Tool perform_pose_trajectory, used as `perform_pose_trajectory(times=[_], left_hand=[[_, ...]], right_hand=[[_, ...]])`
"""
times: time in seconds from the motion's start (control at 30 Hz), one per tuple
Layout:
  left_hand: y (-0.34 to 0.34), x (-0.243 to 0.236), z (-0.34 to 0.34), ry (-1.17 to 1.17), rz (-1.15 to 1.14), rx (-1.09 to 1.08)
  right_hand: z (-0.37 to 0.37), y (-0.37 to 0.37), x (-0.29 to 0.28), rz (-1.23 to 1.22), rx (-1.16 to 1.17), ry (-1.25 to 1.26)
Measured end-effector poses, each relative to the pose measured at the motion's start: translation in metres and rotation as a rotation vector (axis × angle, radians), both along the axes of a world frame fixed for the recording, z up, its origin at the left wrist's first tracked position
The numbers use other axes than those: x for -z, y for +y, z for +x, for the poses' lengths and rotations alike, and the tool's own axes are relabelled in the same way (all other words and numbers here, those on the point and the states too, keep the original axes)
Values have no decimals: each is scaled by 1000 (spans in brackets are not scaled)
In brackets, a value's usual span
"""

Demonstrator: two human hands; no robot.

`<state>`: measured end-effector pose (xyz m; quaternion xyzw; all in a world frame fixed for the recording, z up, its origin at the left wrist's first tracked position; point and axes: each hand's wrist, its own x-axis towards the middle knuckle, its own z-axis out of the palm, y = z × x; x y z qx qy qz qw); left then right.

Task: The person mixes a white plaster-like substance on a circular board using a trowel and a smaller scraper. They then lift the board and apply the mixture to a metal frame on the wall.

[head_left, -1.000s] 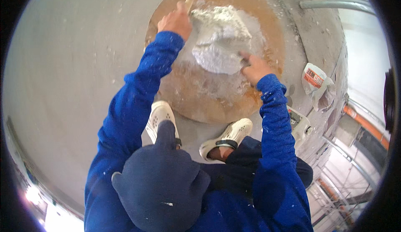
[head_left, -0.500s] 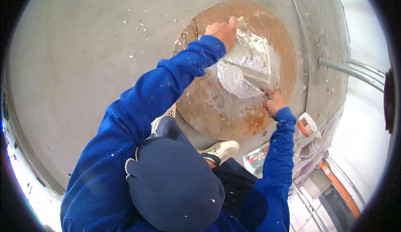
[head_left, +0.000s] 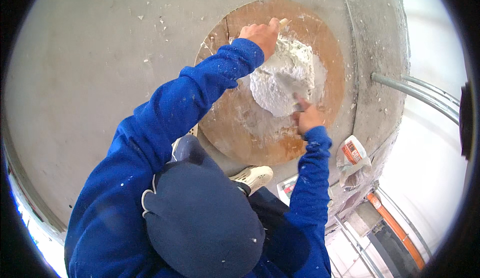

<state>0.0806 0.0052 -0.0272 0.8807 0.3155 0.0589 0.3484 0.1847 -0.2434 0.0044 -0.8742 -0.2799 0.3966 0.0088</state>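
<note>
White paste (head_left: 282, 65) lies heaped on a round wooden board (head_left: 232, 138) on the floor. My left hand (head_left: 258, 37) is closed round a pale wooden handle (head_left: 283, 24) at the upper left of the heap; whatever it is attached to is hidden under the paste or hand. Lower right of the heap, my right hand (head_left: 308, 118) grips a putty knife (head_left: 300, 103), its blade blurred against the paste.
A crumpled paper bag (head_left: 352, 160) and a container (head_left: 285, 188) lie right of my feet and the board. Metal pipes (head_left: 415, 90) run at the right, an orange pipe (head_left: 395, 223) at lower right. My light clog (head_left: 255, 177) is beside the board.
Since a second ago the view has shifted, with the board lower in it. In the last half second my right hand has moved the knife slightly across the paste, and it now blurs.
</note>
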Motion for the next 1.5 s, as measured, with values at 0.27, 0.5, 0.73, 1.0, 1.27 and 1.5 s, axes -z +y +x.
perform_pose_trajectory(times=[0.27, 0.5, 0.73, 1.0, 1.27, 1.5], left_hand=[[5, -5, -5, 1, -20, -2], [1, 2, -4, 14, -31, 13], [6, -1, -5, 10, -38, -18], [-1, 0, -6, 3, -37, 12], [12, -4, -7, 53, -61, -15], [11, -3, -6, 45, -46, -32]], right_hand=[[-25, 47, -28, -173, 202, 241], [-35, 58, -34, -59, 259, 118], [-30, 54, -33, -89, 151, 151], [-21, 13, 2, -71, 92, 50], [9, 16, -25, -95, 110, 63], [36, -5, -29, -67, 119, 28]])
